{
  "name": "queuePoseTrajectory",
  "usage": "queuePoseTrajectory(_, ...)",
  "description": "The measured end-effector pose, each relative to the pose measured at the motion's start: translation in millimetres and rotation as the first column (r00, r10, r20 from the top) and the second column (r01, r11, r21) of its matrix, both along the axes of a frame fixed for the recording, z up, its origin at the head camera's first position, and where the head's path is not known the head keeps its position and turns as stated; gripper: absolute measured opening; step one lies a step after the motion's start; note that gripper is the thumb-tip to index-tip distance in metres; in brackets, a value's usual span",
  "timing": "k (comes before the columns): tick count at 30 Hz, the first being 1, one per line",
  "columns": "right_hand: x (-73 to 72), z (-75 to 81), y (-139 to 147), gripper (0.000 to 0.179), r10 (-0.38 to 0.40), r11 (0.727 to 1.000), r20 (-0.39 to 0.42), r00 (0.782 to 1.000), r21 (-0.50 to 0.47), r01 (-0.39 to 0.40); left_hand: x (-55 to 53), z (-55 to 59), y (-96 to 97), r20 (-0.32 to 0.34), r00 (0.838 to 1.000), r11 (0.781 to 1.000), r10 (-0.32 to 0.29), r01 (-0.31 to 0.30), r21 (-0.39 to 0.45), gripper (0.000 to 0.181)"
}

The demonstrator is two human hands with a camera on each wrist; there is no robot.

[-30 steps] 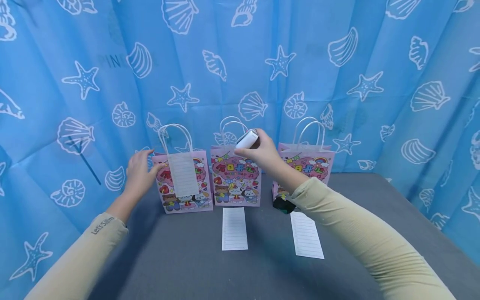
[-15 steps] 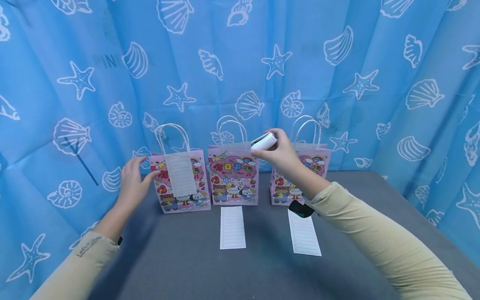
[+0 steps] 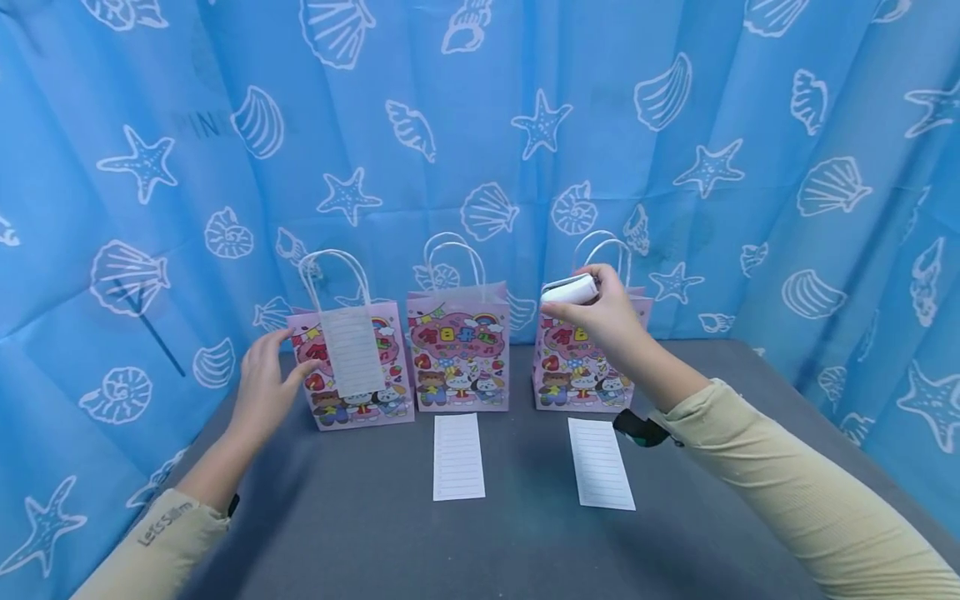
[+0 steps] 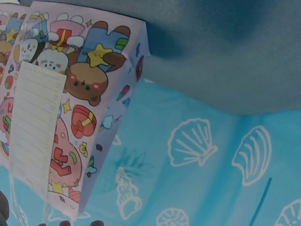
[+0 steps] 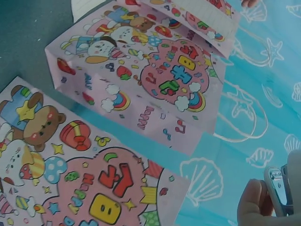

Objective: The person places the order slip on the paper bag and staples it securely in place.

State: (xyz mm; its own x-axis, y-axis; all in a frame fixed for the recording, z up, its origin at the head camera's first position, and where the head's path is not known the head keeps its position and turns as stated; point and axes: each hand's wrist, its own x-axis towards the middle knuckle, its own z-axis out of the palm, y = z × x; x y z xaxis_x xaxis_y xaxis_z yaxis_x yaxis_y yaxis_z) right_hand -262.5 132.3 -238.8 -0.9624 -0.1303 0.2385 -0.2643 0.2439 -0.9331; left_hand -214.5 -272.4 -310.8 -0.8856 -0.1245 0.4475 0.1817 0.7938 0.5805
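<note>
In the head view my right hand (image 3: 618, 321) pinches a small white stapler (image 3: 568, 291) in the air before the upper part of the right pink paper gift bag (image 3: 585, 379). The stapler's metal end also shows in the right wrist view. My left hand (image 3: 266, 383) is at the left side of the left gift bag (image 3: 395, 375), its thumb overlapping the bag's front and its fingers loose; whether they touch the bag is unclear. A lined paper slip (image 3: 352, 354) hangs upright at that bag's upper front. The middle gift bag (image 3: 461, 358) stands between them.
Two more lined slips, a middle one (image 3: 458, 457) and a right one (image 3: 602, 463), lie flat on the grey tabletop (image 3: 517, 542) before the bags. White handles (image 3: 455, 242) rise above each bag. A blue seashell curtain (image 3: 480, 125) hangs close behind.
My right hand has carried the stapler from before the middle bag rightward to the right bag. My left hand has slid slightly lower along the left bag. The bags stand where they were.
</note>
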Motion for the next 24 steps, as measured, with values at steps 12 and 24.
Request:
queuePoseTrajectory(12,2.4,-4.5,14.4,0.07,-0.011,1.0,-0.019,1.0,0.002,0.011,5.6,-4.9,13.4,0.022,0.999,0.999,-0.034,0.034,0.009,0.064)
queuePoseTrajectory(24,6.2,-11.7,31.2,0.072,-0.064,0.998,-0.021,0.998,0.025,0.064,11.7,-17.6,22.7,0.089,0.993,0.997,-0.074,0.071,0.032,0.062)
